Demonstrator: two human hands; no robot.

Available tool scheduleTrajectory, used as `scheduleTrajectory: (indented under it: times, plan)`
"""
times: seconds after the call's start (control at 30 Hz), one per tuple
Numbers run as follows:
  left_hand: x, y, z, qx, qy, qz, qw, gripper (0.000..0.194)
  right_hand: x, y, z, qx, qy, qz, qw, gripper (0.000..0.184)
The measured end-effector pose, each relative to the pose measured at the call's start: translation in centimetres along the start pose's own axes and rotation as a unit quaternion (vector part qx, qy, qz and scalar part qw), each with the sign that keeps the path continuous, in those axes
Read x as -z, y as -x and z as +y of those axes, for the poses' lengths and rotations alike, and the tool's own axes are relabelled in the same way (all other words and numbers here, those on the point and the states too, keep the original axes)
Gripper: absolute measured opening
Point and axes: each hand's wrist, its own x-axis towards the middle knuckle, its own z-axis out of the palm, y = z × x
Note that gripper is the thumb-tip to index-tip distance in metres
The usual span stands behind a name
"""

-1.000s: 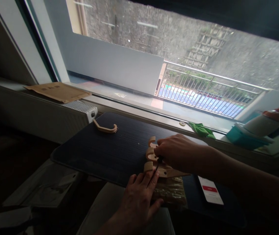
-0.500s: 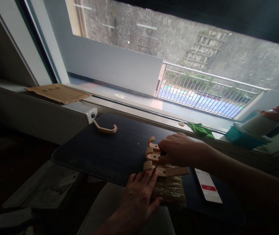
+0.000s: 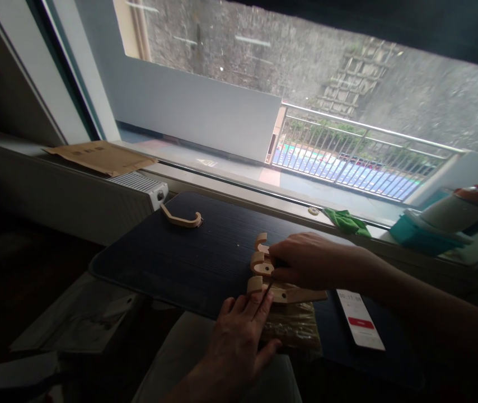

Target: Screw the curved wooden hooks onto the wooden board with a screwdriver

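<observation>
My right hand (image 3: 301, 258) is closed around a thin dark tool (image 3: 269, 290) with a black handle; its kind is hard to make out. The tool slants down to the nearest of several pale wooden hooks (image 3: 295, 295), beside its curled end. My left hand (image 3: 239, 333) lies with fingers stretched towards that hook, fingertips at its curl by the tool's tip, thumb spread apart. Two more hooks, a middle hook (image 3: 263, 267) and a far hook (image 3: 261, 243), lie alongside, partly behind my right hand. Under them is a block wrapped in shiny brownish film (image 3: 295, 324).
A separate wooden hook (image 3: 182, 220) lies at the far left of the dark table (image 3: 205, 257). A phone (image 3: 360, 322) is right of the block. On the windowsill are a green cloth (image 3: 347, 221) and a teal box (image 3: 426, 230). A brown envelope (image 3: 100, 157) rests beyond the table's left corner.
My right hand and the tool have shifted slightly towards me, with the tool's tip still by my left fingers. My left hand stays almost in place. The view has shifted a little.
</observation>
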Motion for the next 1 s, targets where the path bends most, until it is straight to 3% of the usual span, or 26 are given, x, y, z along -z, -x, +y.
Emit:
scheduleTrajectory:
  times: [0.2,0.5,0.67,0.8,0.87,1.0]
  plan:
    - [0.0,0.1,0.0,-0.003,-0.007,0.002,1.000,0.065,-0.7,0.5,0.3,-0.046,-0.004,0.039,0.998,0.024]
    - [-0.2,0.1,0.0,-0.010,-0.036,0.007,0.999,0.065,-0.3,1.0,0.3,0.031,-0.071,0.074,0.994,0.012]
    - [-0.4,0.2,-0.1,-0.005,-0.019,0.019,1.000,0.062,-1.8,-0.1,-0.4,-0.056,-0.052,0.081,0.994,0.027]
    - [-0.4,0.2,-0.3,-0.005,-0.009,0.025,1.000,0.060,-2.5,-0.6,-0.4,-0.115,-0.024,0.109,0.987,0.029]
    - [-0.4,0.2,-0.3,-0.009,-0.011,0.028,0.999,0.061,-2.1,-0.3,-0.2,-0.096,-0.015,0.111,0.989,0.029]
    - [-0.4,0.3,-0.3,-0.015,-0.035,0.016,0.999,0.064,-0.9,0.9,0.1,0.005,-0.043,0.085,0.995,0.014]
